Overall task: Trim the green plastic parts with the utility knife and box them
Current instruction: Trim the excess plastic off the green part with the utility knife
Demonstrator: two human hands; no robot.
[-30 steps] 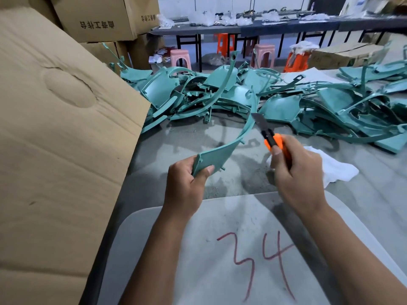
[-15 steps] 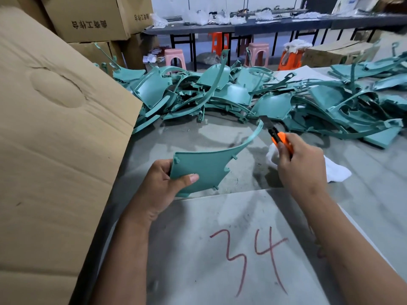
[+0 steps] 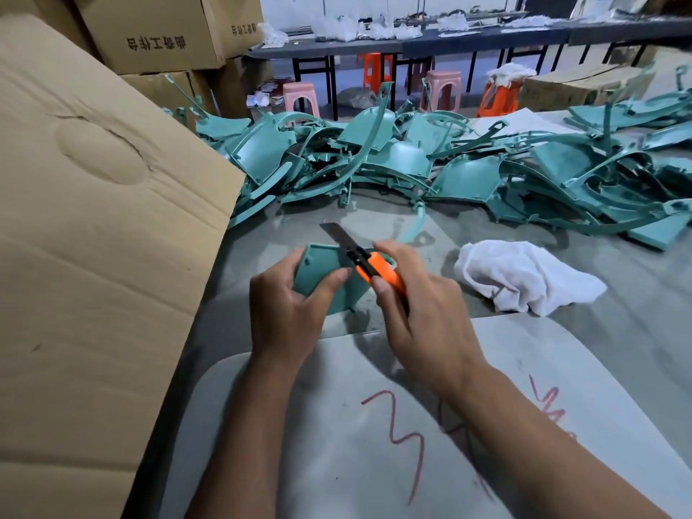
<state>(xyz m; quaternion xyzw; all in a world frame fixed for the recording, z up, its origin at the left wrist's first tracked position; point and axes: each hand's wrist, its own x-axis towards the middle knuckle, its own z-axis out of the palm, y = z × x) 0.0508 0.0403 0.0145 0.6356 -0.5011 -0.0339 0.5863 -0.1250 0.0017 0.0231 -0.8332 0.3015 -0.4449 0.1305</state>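
My left hand point(image 3: 286, 305) grips a flat green plastic part point(image 3: 322, 271) by its near edge, thumb laid on its face. My right hand point(image 3: 423, 312) holds an orange utility knife point(image 3: 378, 271), whose dark blade reaches up and left across the part's top edge. A thin curved arm of the part shows past my right hand, towards the pile. A big heap of green plastic parts point(image 3: 412, 162) covers the far side of the grey table. A cardboard box flap point(image 3: 93, 237) rises at the left.
A crumpled white cloth point(image 3: 520, 275) lies right of my hands. A pale board point(image 3: 355, 443) marked with red numerals sits at the near edge. Stacked cartons point(image 3: 157, 31) stand at the back left; stools and long tables fill the background.
My left hand has turned the green part and drawn it in to the centre. My right hand has brought the knife left, so the blade now lies across the part.
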